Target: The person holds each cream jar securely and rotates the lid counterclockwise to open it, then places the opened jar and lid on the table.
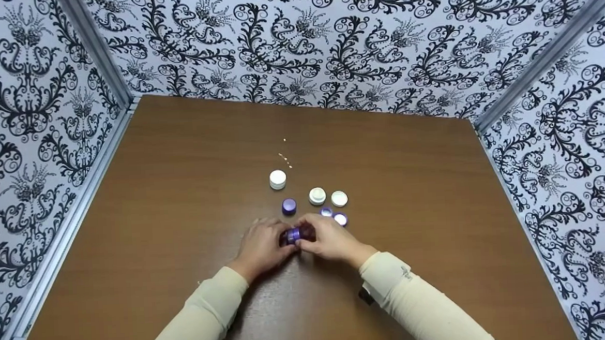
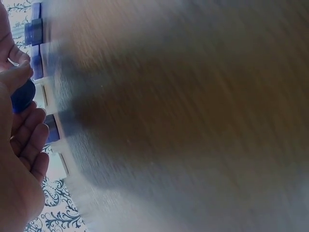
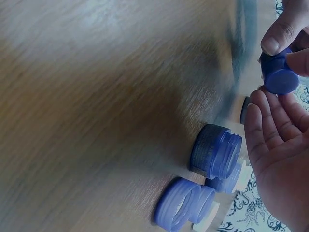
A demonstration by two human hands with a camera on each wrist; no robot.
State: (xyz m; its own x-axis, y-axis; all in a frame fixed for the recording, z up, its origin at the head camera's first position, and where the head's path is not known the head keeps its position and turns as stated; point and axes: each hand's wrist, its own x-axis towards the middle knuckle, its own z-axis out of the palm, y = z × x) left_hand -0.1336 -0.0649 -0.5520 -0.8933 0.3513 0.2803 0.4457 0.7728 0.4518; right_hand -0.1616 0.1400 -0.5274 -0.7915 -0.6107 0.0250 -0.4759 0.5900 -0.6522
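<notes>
Fingertips of the left hand point(image 1: 261, 246) and right hand point(image 1: 328, 238) meet around 1 small purple jar point(image 1: 294, 235), gripping it from either side just above the brown table point(image 1: 179, 197). Beyond the knuckles stand 1 purple jar point(image 1: 289, 206), 2 purple pieces point(image 1: 334, 216) and 3 white containers point(image 1: 317, 195), close together.

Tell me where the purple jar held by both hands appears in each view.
Head: purple jar low in the centre, between the left hand and right hand.
Left wrist: at the left edge, behind the fingers.
Right wrist: top right corner, in the fingertips.
Shared landmark: the brown table.
</notes>
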